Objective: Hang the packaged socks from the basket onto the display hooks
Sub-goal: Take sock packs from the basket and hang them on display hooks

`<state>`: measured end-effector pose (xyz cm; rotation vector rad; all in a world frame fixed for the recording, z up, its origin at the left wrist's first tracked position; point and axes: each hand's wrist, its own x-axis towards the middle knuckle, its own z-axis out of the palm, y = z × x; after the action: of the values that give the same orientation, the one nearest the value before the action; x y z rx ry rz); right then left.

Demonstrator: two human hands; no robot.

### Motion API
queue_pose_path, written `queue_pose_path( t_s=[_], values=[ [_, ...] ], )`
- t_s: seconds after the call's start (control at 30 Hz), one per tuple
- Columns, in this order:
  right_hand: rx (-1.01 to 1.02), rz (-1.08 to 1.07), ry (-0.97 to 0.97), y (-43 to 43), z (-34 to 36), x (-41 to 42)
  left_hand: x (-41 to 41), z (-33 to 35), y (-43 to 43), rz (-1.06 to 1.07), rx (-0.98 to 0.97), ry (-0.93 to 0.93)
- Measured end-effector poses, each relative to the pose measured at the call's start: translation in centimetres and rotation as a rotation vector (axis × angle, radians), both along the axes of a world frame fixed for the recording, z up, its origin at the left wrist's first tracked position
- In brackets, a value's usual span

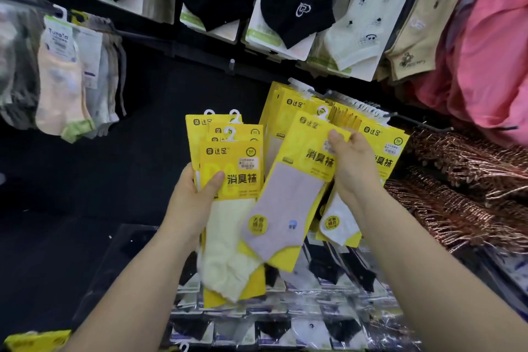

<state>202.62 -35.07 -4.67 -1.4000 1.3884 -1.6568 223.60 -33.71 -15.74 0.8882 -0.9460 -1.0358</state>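
Head view | left hand (192,203) grips sock packs (231,168) | right hand (353,163) grips lilac-sock pack (288,208)

A black display wall (148,71) is fitted with hooks (411,118), from which yellow sock packs (383,146) are hung at right and pale socks (63,77) at left. Below, clear-wrapped sock packs (285,320) are laid flat on a low shelf (120,260).

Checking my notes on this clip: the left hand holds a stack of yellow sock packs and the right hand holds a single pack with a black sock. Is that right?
Not quite. In the head view the single pack in the right hand shows a pale lilac-grey sock, not a black one. The left hand does hold a stack of yellow sock packs.
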Motion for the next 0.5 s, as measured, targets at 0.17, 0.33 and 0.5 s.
queue_pose_path(
  t_s=[0.17, 0.33, 0.5],
  values=[
    [-0.024, -0.054, -0.005, -2.4, 2.6, -0.2, 0.9, -0.1, 0.0, 0.085, -0.009, -0.150],
    [0.002, -0.078, 0.111, -5.0, 3.0, 1.0, 0.9, -0.1, 0.0, 0.074, 0.005, -0.174],
    [-0.010, -0.173, 0.125, -6.1, 2.8, 1.9, 0.8, -0.2, -0.1, 0.058, 0.009, -0.170]
  ],
)
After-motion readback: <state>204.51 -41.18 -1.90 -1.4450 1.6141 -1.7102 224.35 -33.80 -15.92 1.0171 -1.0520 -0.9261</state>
